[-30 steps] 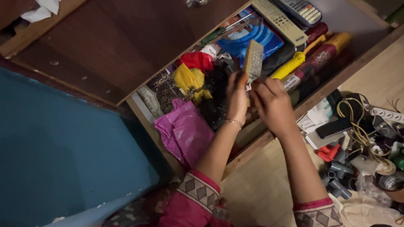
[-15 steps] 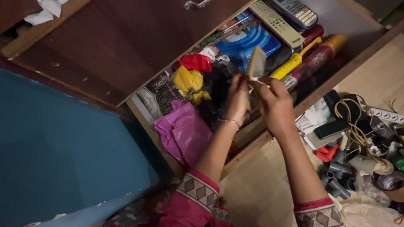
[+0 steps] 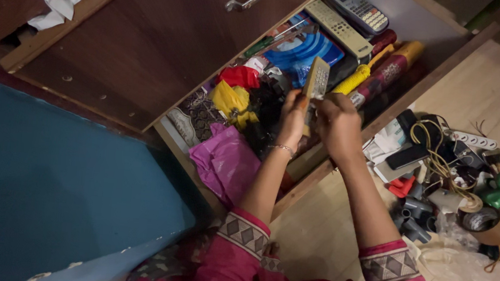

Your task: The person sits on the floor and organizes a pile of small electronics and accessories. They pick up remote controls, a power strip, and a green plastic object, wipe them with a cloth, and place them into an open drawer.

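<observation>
Head view shows both hands over the open drawer (image 3: 447, 52) — left hand (image 3: 292, 115) and right hand (image 3: 337, 126), fingers clamped on a small keypad remote (image 3: 316, 78). Its lower end is hidden behind the fingers — the dim drawer clutter beneath is hard to make out.

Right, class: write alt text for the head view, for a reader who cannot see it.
Seen from above, a person's left hand and right hand together hold a small beige remote control over an open wooden drawer crammed with remotes, a calculator and coloured bags. Cables and grey pipe fittings are piled on the floor to the right.
</observation>
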